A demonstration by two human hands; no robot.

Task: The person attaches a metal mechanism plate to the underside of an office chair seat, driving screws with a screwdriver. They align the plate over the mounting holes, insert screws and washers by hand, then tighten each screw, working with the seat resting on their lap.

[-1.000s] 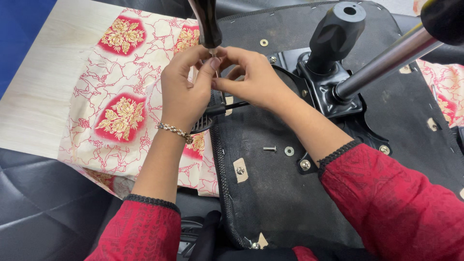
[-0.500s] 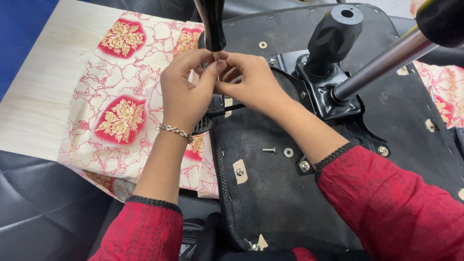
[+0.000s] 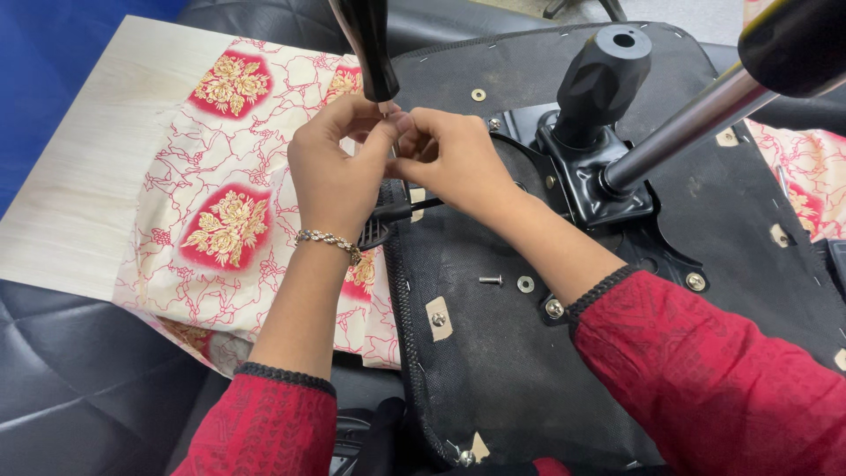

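Left of the seat base [image 3: 529, 370]: cloth [image 3: 229, 220] on a board [image 3: 79, 203]. Your left hand [image 3: 339, 172] and right hand [image 3: 449, 159] meet, fingertips pinched on something tiny under the black arm [image 3: 366, 44]; hidden, likely hard, light, slippery. Pinch it by its sides. 1 loose screw [image 3: 490, 280] and washer [image 3: 525, 284] lie on the base.

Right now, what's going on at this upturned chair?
A person in red sleeves works on the underside of an office chair seat. The left hand and right hand meet fingertip to fingertip just below a black handle, pinching something too small to make out. A loose screw and washer lie on the seat base near the right forearm. The black mechanism plate with its metal column sits to the right, and patterned cloth lies to the left.
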